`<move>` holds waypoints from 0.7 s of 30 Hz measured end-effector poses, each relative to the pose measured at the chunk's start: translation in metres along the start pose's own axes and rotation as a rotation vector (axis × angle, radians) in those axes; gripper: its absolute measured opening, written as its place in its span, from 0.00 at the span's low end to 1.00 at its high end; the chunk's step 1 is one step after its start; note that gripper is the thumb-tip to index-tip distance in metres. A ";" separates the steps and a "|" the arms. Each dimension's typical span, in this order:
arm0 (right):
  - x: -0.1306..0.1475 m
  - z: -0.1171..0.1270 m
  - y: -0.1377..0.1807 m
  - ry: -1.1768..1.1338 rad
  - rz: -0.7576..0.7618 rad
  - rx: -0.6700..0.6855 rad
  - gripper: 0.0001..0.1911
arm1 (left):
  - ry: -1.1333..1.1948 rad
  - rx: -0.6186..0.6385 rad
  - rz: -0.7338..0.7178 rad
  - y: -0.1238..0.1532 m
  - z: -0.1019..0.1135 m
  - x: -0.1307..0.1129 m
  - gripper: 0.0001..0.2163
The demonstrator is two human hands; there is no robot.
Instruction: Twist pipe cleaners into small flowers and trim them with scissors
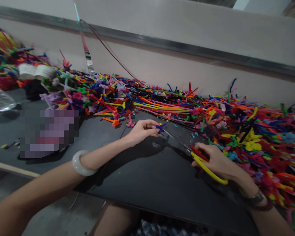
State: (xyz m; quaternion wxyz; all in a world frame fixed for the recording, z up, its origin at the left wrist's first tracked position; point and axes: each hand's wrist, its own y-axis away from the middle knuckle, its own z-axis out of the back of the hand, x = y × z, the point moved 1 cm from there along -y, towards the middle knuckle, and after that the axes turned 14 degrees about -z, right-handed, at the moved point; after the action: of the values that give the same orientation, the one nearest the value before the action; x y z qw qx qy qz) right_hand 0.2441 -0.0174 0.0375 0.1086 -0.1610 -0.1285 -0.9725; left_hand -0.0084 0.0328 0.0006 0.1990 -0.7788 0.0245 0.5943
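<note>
My left hand pinches a small purple pipe-cleaner flower between its thumb and fingers, above a dark tabletop. My right hand grips a pair of scissors with yellow and red handles. Their long thin blades reach up and left, with the tips close to the purple flower. Whether the blades touch it is hard to tell. A large heap of multicoloured pipe cleaners lies just beyond and to the right of my right hand, and small cut bits are scattered on the table.
More pipe-cleaner flowers spread along the wall to the far left. A white roll, a clear plastic bag and a pixelated object sit at the left. A white bangle circles my left forearm.
</note>
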 end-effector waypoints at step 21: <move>-0.019 -0.006 -0.016 0.292 -0.055 -0.392 0.17 | 0.344 0.018 0.213 0.002 0.002 -0.003 0.15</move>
State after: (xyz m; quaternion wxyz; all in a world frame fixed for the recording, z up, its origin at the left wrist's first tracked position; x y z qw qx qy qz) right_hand 0.2557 -0.0009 0.0224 0.0664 -0.0330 0.0755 -0.9944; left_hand -0.0115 0.0310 0.0022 0.1347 -0.8602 0.1455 0.4699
